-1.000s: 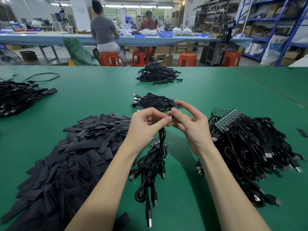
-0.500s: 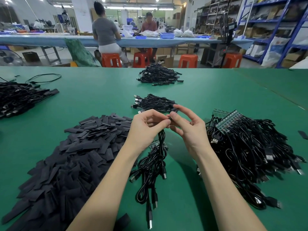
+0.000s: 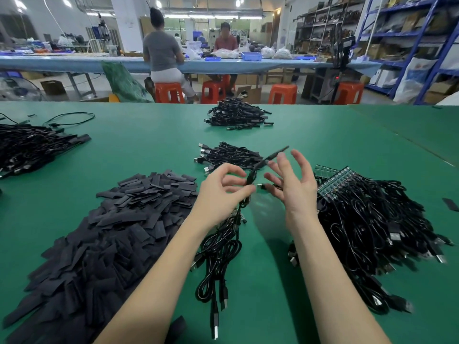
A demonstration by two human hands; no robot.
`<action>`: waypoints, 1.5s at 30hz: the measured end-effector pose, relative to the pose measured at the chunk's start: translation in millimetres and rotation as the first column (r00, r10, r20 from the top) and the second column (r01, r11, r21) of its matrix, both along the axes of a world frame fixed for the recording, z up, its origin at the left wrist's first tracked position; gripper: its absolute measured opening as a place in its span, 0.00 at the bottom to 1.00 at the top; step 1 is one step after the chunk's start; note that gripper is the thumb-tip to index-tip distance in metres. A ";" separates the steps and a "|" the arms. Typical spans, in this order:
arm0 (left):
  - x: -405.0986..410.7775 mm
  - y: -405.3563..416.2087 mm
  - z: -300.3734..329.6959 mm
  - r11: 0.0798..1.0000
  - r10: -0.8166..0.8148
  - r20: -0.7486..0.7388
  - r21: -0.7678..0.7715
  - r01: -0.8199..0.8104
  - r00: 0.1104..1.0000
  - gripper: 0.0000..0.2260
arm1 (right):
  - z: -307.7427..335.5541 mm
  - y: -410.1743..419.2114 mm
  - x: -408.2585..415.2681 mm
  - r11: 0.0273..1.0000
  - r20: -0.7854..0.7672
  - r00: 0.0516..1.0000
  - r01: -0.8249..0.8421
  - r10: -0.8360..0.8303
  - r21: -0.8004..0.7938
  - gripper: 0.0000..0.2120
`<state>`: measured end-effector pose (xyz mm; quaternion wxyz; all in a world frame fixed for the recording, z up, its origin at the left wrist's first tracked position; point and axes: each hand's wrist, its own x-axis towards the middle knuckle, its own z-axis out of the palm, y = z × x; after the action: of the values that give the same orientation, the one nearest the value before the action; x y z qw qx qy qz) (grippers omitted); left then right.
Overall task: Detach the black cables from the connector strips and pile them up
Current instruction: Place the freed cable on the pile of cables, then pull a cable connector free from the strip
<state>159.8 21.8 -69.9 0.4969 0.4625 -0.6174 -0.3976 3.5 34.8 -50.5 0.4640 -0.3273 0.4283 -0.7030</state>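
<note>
Left hand [image 3: 223, 192] pinching black cables [image 3: 218, 244] (glossy, looped), right hand [image 3: 293, 184] spread

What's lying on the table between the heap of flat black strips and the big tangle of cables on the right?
In the head view, a bundle of black cables hanging from the left hand, over bare green table.

- no readable text, labels, brands or numbers anywhere
- connector strips [image 3: 334, 181] at the right side of the green desk [image 3: 323, 135]: tiny markings, too small to read
- boxes and bags on the blue shelving [image 3: 407, 33] behind the desk's far right corner: print blurred, illegible
- blue bins [image 3: 251, 56] on the long bench [image 3: 74, 64] beyond the desk's far edge: no lettering visible
</note>
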 end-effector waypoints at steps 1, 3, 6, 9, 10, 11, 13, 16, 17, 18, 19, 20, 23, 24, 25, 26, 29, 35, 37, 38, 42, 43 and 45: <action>1.4 -3.9 4.0 0.998 0.038 0.003 -0.040 -0.038 0.999 0.12 | 0.0 -1.5 1.2 1.000 -0.020 1.000 -0.009 0.009 0.030 0.19; 4.3 -16.7 13.9 0.979 0.125 0.082 -0.171 -0.110 0.989 0.11 | -2.8 -4.5 4.6 0.997 -0.085 0.996 -0.014 0.021 0.077 0.19; 6.7 -48.9 31.4 0.912 0.275 0.373 -0.393 -0.118 0.886 0.12 | -13.4 -5.3 10.3 0.993 -0.302 0.953 0.006 0.031 0.121 0.14; 6.0 -88.0 40.6 0.896 0.356 0.651 -0.442 -0.047 0.670 0.07 | -22.8 -5.7 12.7 0.988 -0.488 0.868 -0.019 0.093 0.155 0.07; 6.1 -100.5 39.1 0.908 0.346 0.717 -0.418 -0.023 0.605 0.05 | -24.9 -6.2 13.0 0.985 -0.527 0.841 -0.031 0.117 0.169 0.07; 5.7 -111.0 35.7 0.923 0.324 0.781 -0.385 0.002 0.534 0.05 | -26.7 -6.7 13.1 0.983 -0.558 0.819 -0.040 0.136 0.181 0.06; 4.8 -124.2 24.5 0.940 0.296 0.875 -0.337 0.045 0.382 0.09 | -29.8 -6.9 13.4 0.979 -0.595 0.787 -0.055 0.165 0.198 0.07; 3.3 -130.4 8.9 0.914 0.367 0.887 -0.400 0.068 0.278 0.16 | -30.7 -5.3 12.3 0.975 -0.647 0.740 -0.058 0.185 0.213 0.07; 2.5 -130.2 5.5 0.907 0.381 0.886 -0.414 0.081 0.265 0.16 | -30.6 -4.8 11.9 0.975 -0.665 0.722 -0.058 0.189 0.215 0.07; 1.7 -129.7 2.8 0.910 0.372 0.891 -0.406 0.089 0.261 0.14 | -30.7 -4.5 11.8 0.974 -0.679 0.708 -0.060 0.196 0.220 0.07; 1.3 -129.4 0.9 0.918 0.354 0.897 -0.388 0.086 0.265 0.12 | -30.7 -4.2 11.6 0.971 -0.693 0.690 -0.063 0.209 0.231 0.08; 1.2 -129.6 -0.9 0.925 0.339 0.902 -0.371 0.077 0.268 0.10 | -31.0 -4.4 11.7 0.966 -0.713 0.662 -0.067 0.229 0.248 0.07; -0.8 -131.8 -2.5 0.934 0.328 0.914 -0.352 0.063 0.238 0.09 | -32.2 -3.5 14.2 0.951 -0.793 0.532 -0.081 0.295 0.299 0.06; -1.5 -132.6 -0.8 0.940 0.315 0.919 -0.337 0.059 0.238 0.09 | -32.2 -2.8 14.8 0.947 -0.811 0.496 -0.081 0.309 0.311 0.05; -2.1 -133.8 1.6 0.946 0.296 0.923 -0.318 0.055 0.245 0.09 | -31.6 -1.9 15.2 0.943 -0.824 0.467 -0.080 0.322 0.323 0.05; -2.8 -134.5 3.8 0.953 0.275 0.927 -0.297 0.051 0.255 0.10 | -30.4 -0.9 15.4 0.937 -0.834 0.437 -0.076 0.338 0.340 0.06; -4.1 -126.9 8.5 0.964 0.242 0.910 -0.264 0.022 0.336 0.12 | -22.3 2.0 15.8 0.901 -0.852 0.316 -0.021 0.417 0.434 0.12; 8.7 -72.5 9.9 0.964 0.246 0.611 -0.234 -0.125 0.753 0.11 | -10.1 7.7 25.8 0.831 -0.801 0.266 0.000 0.536 0.556 0.18; 19.5 -49.4 7.5 0.977 0.210 0.527 -0.151 -0.153 0.823 0.08 | -10.2 6.9 24.5 0.808 -0.691 0.460 -0.108 0.557 0.579 0.10; 24.7 -39.4 5.9 0.982 0.191 0.489 -0.099 -0.164 0.851 0.07 | -10.5 6.7 23.4 0.797 -0.618 0.550 -0.157 0.561 0.583 0.09; 39.1 -16.0 -2.6 0.980 0.147 0.384 0.067 -0.186 0.912 0.07 | -11.7 5.6 22.5 0.816 -0.295 0.804 -0.357 0.516 0.453 0.12; 41.0 -13.4 -4.9 0.978 0.121 0.349 0.116 -0.171 0.929 0.08 | -11.3 4.5 21.4 0.828 -0.203 0.839 -0.404 0.505 0.389 0.13; 43.2 -9.6 -8.0 0.972 0.068 0.272 0.199 -0.125 0.960 0.10 | -9.8 3.5 17.0 0.831 -0.061 0.850 -0.493 0.523 0.260 0.14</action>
<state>203.0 12.3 -77.9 0.3768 0.5915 -0.6081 -0.3720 20.5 38.3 -60.3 0.6408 -0.4170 0.4348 -0.4758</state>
